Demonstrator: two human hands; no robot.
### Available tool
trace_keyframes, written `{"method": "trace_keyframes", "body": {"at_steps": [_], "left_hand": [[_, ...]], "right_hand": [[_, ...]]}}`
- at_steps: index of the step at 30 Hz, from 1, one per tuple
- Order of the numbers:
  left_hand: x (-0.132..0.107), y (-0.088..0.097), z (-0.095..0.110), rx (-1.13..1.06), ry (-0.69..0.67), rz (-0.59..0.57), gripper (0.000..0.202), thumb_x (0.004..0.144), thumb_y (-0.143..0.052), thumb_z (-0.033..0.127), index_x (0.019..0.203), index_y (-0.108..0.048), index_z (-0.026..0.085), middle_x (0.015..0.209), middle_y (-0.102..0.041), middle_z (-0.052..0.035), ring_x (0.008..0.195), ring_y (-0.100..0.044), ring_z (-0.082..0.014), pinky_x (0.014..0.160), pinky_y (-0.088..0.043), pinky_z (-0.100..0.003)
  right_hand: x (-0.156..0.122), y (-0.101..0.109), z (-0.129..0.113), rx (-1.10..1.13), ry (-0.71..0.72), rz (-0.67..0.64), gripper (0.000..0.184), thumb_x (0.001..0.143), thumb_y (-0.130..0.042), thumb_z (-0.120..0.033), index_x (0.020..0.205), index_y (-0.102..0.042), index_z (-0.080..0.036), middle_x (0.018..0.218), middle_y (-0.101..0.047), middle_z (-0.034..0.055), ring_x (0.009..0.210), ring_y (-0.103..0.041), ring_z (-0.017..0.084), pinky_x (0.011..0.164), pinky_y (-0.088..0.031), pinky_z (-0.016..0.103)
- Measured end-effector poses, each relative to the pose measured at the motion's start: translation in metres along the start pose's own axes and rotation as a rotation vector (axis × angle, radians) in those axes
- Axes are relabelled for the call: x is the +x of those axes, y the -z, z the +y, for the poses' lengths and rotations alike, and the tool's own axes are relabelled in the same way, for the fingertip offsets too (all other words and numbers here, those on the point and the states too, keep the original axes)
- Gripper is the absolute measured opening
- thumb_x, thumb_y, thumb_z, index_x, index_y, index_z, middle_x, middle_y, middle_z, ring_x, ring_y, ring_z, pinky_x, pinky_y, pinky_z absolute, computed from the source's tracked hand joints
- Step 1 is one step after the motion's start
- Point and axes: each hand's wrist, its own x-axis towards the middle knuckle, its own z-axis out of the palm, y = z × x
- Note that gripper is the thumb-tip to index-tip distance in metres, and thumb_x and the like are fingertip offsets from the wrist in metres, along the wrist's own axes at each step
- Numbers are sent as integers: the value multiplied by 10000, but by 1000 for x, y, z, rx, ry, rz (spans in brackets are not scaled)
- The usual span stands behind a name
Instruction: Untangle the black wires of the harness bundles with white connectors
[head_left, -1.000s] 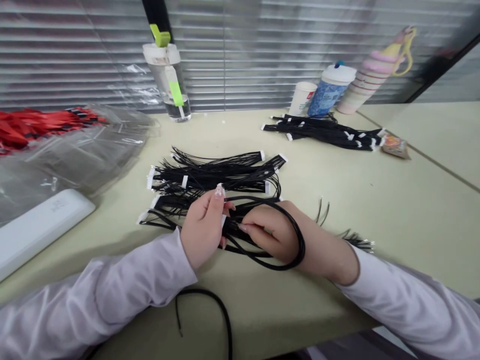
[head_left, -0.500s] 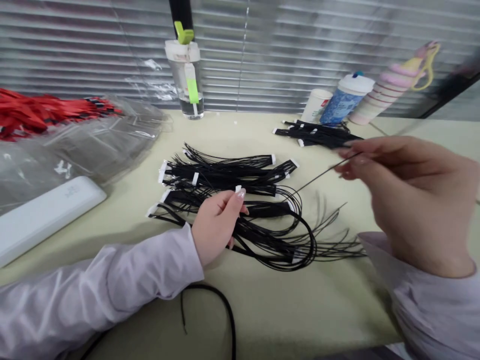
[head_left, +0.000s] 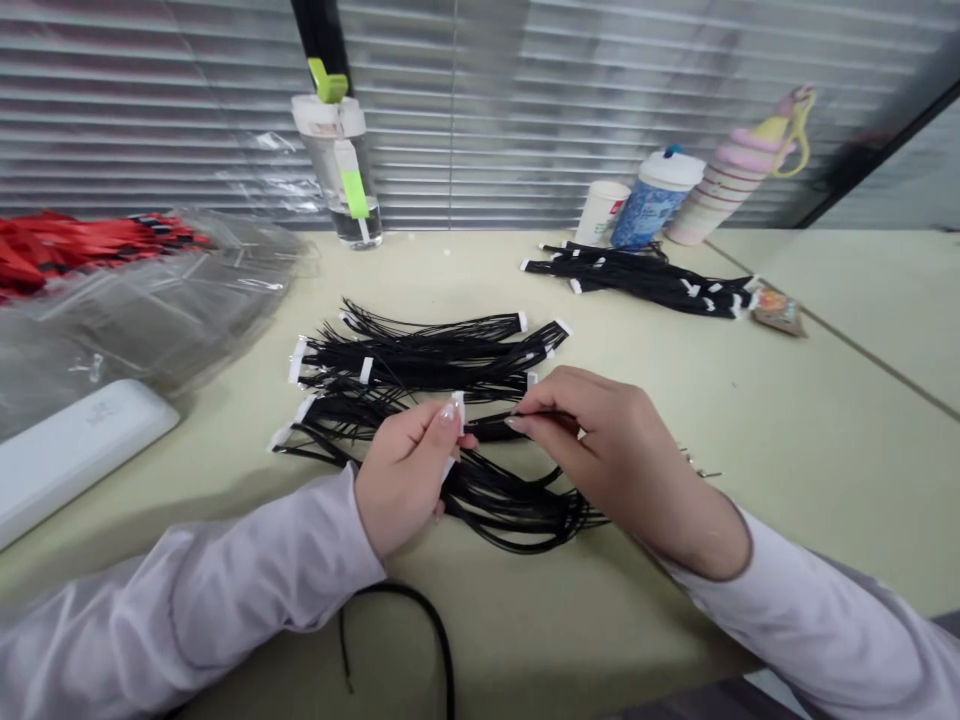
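- In the view from my head, my left hand [head_left: 405, 478] pinches a small white plug [head_left: 459, 403] between thumb and finger.
- My right hand [head_left: 626, 462] pinches a thin black wire [head_left: 491, 419] near the plug; I cannot tell if they touch.
- The plug is in front of me, over the bench [head_left: 517, 630], near the dark wire bunches [head_left: 427, 350].
- A clear bottle [head_left: 330, 170] stands at the back.
- Red strips [head_left: 75, 245] lie to my left.

Wire bundles [head_left: 431, 352] lie on the table [head_left: 847, 450], right of the bag [head_left: 169, 335].
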Motion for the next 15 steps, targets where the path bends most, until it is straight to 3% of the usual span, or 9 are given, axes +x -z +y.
{"method": "trace_keyframes", "body": {"at_steps": [6,15], "left_hand": [[-3,0,-1,0,-30,-27,452,783,-408,583,748,-554,156,612,-534,14,296,-395,-35,238,-321,-143],[-5,0,1,30,-77,-48,401,819,-401,514,726,-542,150,603,-530,12,300,-382,-25,257,-312,-131]], "right_hand": [[1,-2,-1,-50,18,28,97,815,-491,-149,722,-517,-156,688,-545,-10,636,-472,71,585,-356,197],[2,-1,-7,3,24,-42,141,827,-460,-140,688,-480,-146,649,-491,-22,610,-423,57,578,-335,190]]}}
